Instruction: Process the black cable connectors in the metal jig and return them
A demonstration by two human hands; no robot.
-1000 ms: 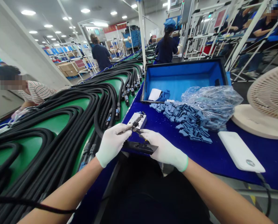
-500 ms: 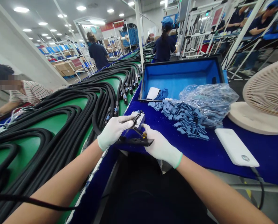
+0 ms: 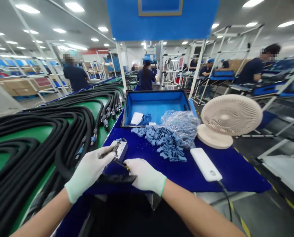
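Near the blue tabletop's front edge, the white-gloved left hand pinches a ribbed black part, likely steadying it; the white-gloved right hand curls closed around a slim black-and-yellow piece.

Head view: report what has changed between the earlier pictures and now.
The camera has swung right: the flat blue panel overhead and the whole round beige plastic fan now show, while the striped-shirted person is out of frame. No grasp or release is visible: the white-gloved left hand stays at the black ribbed strip, the white-gloved right hand near it. The pile of small blue pieces lies as before.
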